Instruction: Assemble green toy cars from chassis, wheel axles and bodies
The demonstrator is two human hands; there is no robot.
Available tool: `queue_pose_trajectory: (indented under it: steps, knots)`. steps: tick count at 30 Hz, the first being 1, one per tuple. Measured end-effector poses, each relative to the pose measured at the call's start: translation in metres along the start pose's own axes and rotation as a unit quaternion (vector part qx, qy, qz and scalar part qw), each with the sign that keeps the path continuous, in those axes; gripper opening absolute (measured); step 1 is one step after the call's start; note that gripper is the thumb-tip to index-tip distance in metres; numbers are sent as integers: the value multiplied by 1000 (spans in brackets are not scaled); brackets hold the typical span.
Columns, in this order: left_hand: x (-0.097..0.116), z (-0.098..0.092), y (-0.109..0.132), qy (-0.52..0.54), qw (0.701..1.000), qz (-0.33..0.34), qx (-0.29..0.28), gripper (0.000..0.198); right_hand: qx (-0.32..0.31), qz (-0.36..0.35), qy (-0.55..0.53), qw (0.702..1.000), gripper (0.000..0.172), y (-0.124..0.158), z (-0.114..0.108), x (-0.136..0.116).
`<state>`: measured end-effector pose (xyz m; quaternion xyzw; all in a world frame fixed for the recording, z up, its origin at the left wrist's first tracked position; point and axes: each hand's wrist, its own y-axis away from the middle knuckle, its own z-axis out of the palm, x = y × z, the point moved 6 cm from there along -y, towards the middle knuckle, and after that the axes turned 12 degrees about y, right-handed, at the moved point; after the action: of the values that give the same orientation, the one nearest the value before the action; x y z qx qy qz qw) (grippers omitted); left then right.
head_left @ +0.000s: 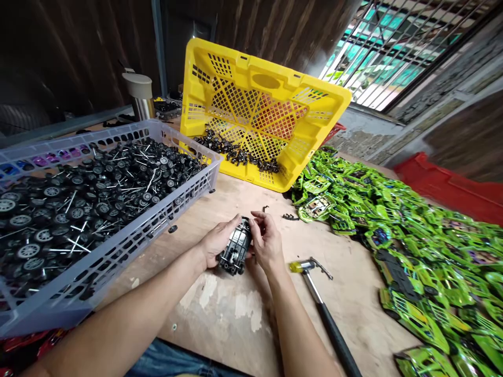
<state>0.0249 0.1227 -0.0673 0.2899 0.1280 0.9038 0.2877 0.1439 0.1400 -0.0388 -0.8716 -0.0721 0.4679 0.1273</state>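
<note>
A black toy car chassis [237, 243] lies between my hands, just above or on the wooden table, its detailed black and grey face turned up. My left hand [219, 242] is closed along its left side, the thumb near its far end. With bent fingers, my right hand [267, 238] grips its right edge near the far end; some of those fingertips are hidden behind the chassis. To the right of my right hand lies a hammer [320, 298] with a yellow-tipped head and a black handle. Small black plastic parts [291, 217] sit beyond my hands.
At left stands a pale plastic crate [188, 201] of black wheels on metal axles. A tilted yellow crate [318, 118] holding small black parts is at the back. Green toy car bodies [393, 225] are heaped along the right. Behind the left crate stands a steel mug [141, 102].
</note>
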Motion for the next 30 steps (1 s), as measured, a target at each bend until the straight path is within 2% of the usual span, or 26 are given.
queue_pose_trajectory:
  steps: [3,5,12,15,18,23,26,30]
  knots:
    - [0,-12,-4,6,997,43,66,39,-6,-43,28,999,22,1,-2,-5]
    - [2,-15,-7,13,995,60,75,38,-9,-72,35,997,16,1,-4,-9]
    - [-1,7,-1,95,995,-18,-21,53,14,-64,-1,998,12,2,-10,-11]
    - [-2,9,1,88,995,-37,-34,52,25,-61,-19,998,11,3,-9,-13]
    - [-4,6,1,86,994,-49,-45,55,28,-26,-83,996,18,5,-6,-11]
    - [1,5,1,88,991,-48,-90,56,11,25,-163,986,22,5,-3,-11]
    - [5,4,2,90,991,-45,-91,54,-11,31,-177,984,24,6,-1,-14]
    - [6,5,2,103,990,-42,-87,57,-54,76,-195,976,28,6,6,-8]
